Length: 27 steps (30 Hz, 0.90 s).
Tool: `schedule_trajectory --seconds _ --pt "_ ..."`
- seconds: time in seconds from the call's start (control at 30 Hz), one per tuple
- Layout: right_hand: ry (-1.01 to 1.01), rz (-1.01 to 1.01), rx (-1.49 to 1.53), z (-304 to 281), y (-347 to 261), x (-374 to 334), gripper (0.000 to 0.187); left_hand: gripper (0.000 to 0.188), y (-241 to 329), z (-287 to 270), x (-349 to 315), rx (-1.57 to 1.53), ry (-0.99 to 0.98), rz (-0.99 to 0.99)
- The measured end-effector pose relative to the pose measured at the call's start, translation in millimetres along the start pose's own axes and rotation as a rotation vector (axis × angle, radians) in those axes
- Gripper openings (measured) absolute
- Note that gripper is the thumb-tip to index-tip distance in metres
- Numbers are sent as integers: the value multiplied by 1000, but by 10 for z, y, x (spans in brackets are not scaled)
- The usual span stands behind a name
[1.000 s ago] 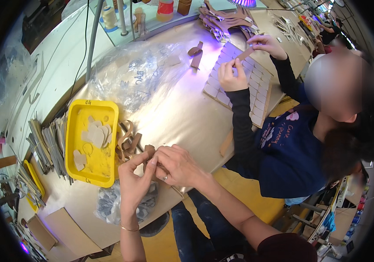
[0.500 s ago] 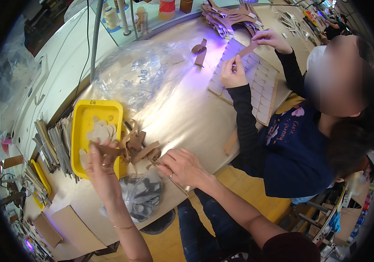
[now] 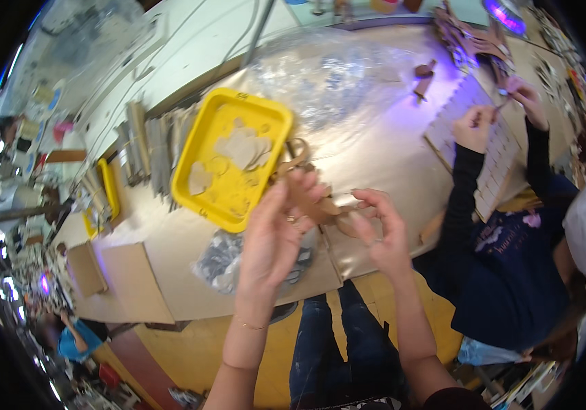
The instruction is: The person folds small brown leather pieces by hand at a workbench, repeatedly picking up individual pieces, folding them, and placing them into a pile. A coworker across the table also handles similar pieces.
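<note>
My left hand (image 3: 276,236) is palm up, its fingers closed on a brown strip (image 3: 311,203) that looks like leather. More curled brown strips (image 3: 295,152) lie just beyond its fingertips. Close to its right, my right hand (image 3: 383,232) has its fingers curled toward the far end of the strip. Something small and bright shows at those fingertips, too blurred to name. Left of my hands, a yellow tray (image 3: 190,147) holds pale, rounded flat pieces (image 3: 241,145). Partly behind my left wrist, a clear plastic bag (image 3: 217,263) contains grey pieces.
Bundled grey strips (image 3: 163,154) stand left of the tray. A crumpled plastic sheet (image 3: 327,75) covers the table's back. At right, a co-worker (image 3: 511,260) handles a piece over a board (image 3: 467,130) of pale pieces. Cardboard sheets (image 3: 135,280) lie at the left table edge.
My view has swung, so the table appears shifted. My right hand has turned upward from its palm-down reach over the strips. My left hand still holds a strip, now nearer the right hand.
</note>
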State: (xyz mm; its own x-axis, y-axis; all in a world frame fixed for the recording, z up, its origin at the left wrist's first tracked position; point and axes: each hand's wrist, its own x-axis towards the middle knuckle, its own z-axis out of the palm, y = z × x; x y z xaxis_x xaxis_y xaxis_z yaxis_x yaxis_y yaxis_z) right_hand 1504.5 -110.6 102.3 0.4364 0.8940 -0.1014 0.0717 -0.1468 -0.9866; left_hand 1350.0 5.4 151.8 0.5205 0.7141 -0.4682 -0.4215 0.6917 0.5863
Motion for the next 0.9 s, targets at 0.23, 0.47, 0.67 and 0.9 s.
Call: schedule_trajectory --seconds 0.23,0.47,0.67,0.9 --pt "-130 57 632 84 -154 -16 37 36 -152 120 -8 -29 -25 -61" --pt "-197 153 415 -17 -21 -72 21 34 -179 37 1 -20 58 -3" --pt "-34 -82 6 10 -110 -85 12 30 -206 -62 6 -104 65 2" --pt "119 -564 -470 15 -252 -141 18 23 -214 -13 -34 -530 -118 -16"
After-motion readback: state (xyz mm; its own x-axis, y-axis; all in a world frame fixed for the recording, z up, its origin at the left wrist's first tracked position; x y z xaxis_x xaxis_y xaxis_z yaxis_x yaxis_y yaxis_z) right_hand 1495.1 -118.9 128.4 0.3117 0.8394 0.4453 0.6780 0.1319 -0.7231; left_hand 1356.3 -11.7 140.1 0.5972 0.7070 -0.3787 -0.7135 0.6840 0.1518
